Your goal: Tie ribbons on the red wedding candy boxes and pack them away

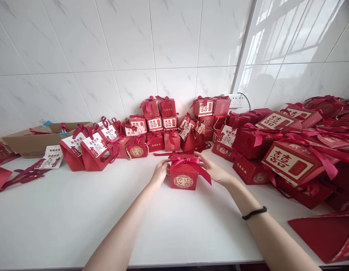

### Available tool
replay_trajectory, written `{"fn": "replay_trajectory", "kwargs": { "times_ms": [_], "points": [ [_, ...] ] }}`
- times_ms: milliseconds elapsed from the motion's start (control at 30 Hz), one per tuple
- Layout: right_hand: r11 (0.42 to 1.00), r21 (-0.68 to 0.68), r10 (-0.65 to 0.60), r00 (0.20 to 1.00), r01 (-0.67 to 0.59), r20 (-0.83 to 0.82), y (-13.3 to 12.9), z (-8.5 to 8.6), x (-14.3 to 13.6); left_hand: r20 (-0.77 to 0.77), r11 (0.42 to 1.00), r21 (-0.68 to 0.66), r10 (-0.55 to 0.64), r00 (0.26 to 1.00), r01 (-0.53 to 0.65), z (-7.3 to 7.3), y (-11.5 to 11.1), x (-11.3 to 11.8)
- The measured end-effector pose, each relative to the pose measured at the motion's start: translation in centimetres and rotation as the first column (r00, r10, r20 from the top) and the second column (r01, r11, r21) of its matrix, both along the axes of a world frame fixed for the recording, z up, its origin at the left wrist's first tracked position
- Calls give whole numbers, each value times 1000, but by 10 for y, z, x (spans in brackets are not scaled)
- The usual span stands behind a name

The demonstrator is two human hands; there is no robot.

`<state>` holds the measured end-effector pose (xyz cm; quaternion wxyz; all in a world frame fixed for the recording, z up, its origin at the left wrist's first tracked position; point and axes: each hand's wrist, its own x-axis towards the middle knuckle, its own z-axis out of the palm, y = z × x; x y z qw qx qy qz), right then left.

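Observation:
A red gift box (183,180) with gold lettering and a pink ribbon bow (185,161) on top stands upright on the white table (101,222). My left hand (161,171) is at the box's left side, its fingers curled against the side and partly hidden behind it. On the right side, my right hand (210,169) reaches around the box, thumb and fingers spread, the fingertips near the back edge and the ribbon. The two hands hold the box between them. A black band (255,213) is round my right wrist.
Stacked red boxes (154,141) stand along the tiled wall. Triangular red bags (95,152), printed cards (52,157) and a cardboard box (35,145) are at the left. A large pile of ribboned boxes (293,162) fills the right, with a red piece (324,233) near the front edge.

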<state>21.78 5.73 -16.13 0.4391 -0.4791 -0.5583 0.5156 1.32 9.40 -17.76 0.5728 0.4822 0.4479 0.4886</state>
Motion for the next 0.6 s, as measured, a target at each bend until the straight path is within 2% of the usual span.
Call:
{"fn": "replay_trajectory", "kwargs": {
  "times_ms": [100,167,267,500,600],
  "points": [
    [971,30,230,959,-238,164,-5,-1,6,-21,999,-17,-31,999,31,-3,1,0],
    [960,19,274,948,-280,161,-6,-3,7,-25,999,-22,-43,999,42,-4,1,0],
    [961,66,260,961,-267,99,-6,-6,2,-27,999,-30,-44,999,43,-6,3,0],
    [969,226,77,993,-96,91,-7,-5,-14,4,999,-43,7,1000,-7,-8,8,-4],
    [956,240,140,982,-167,123,-11,0,-15,19,1000,-23,7,1000,-7,-7,6,-3]
  ]
}}
